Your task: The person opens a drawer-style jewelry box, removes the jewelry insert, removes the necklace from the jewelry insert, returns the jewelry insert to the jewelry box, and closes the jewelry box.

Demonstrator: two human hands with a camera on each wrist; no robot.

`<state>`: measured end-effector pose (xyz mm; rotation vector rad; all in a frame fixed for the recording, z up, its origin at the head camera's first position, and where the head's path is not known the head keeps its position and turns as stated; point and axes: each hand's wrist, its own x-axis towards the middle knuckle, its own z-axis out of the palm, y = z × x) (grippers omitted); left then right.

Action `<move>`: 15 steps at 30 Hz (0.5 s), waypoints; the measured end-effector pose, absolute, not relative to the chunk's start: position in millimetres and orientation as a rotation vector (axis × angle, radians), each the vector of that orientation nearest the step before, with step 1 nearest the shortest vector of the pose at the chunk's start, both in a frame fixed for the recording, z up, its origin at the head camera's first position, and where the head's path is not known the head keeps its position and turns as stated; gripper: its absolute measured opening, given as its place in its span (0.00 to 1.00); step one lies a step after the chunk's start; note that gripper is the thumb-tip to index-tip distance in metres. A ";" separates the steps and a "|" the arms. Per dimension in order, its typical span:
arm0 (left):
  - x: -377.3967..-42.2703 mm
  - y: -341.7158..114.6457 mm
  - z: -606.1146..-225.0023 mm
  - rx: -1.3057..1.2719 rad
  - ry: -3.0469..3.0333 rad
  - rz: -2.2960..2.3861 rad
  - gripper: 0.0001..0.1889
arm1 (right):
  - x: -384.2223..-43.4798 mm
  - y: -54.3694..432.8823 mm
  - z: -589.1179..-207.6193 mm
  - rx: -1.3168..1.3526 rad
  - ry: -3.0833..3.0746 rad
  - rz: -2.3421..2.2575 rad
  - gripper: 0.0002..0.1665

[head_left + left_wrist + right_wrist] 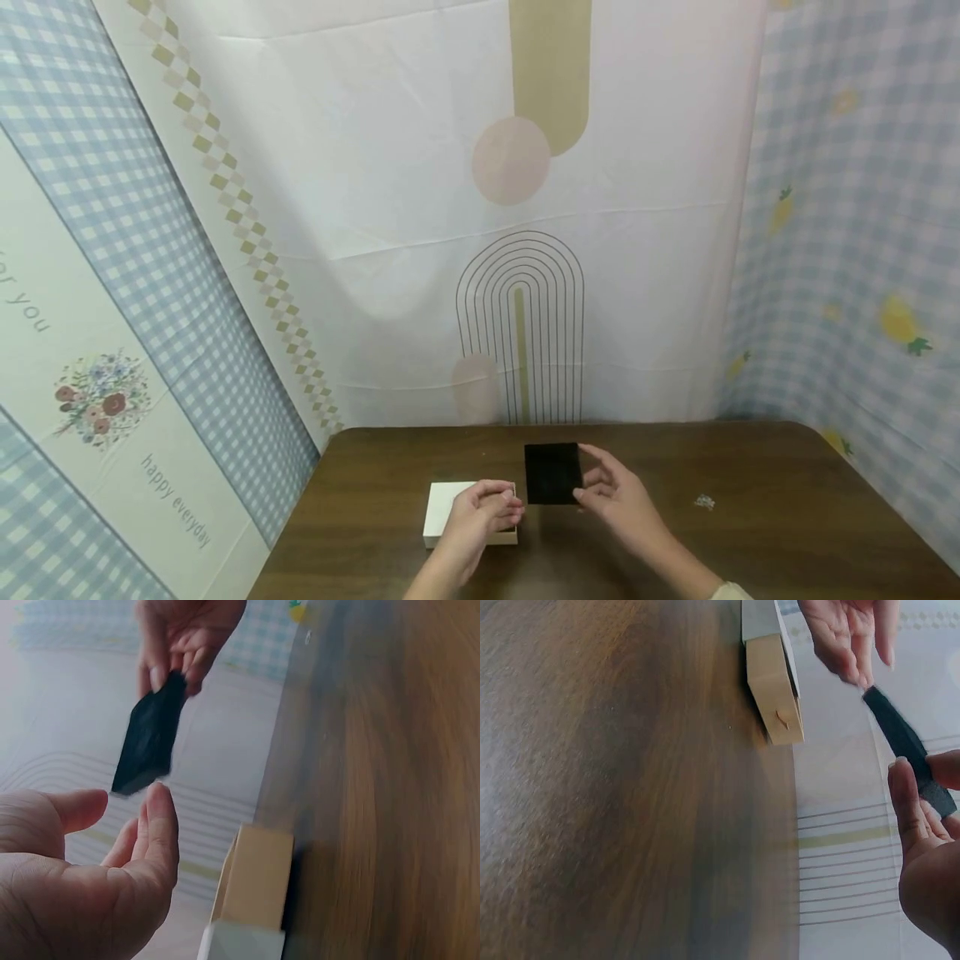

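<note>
A flat, square black pad [553, 473] is held up above the table by my right hand [617, 500], which pinches its right side between thumb and fingers. Seen edge-on in the right wrist view, the pad [900, 735] has some thickness. My left hand [483, 521] is just left of the pad, thumb and fingers apart and nothing gripped. Its fingertips come very close to the pad's near end in the left wrist view; whether they touch, I cannot tell. Behind the left hand a white box [447, 505] with a tan drawer part [259, 874] lies on the table.
A small clear, shiny item or bundle [704, 502] lies on the brown wooden table [780, 533] to the right, too small to identify. The drawer front bears a little pull loop [782, 720]. Patterned cloths [390, 208] hang behind the table and at both sides.
</note>
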<state>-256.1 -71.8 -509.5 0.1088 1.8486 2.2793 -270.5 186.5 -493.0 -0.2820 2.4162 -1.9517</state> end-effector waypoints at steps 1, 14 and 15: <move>-255.8 -76.0 -509.7 0.104 1.860 2.280 0.19 | -270.6 188.2 -493.1 -0.257 2.419 -1.955 0.46; -247.5 -109.6 -503.3 0.139 2.406 2.032 0.22 | -269.3 204.1 -493.9 -0.187 2.509 -1.903 0.47; -248.0 -110.6 -503.2 0.146 2.534 1.928 0.24 | -268.9 204.6 -494.1 -0.179 2.513 -1.901 0.47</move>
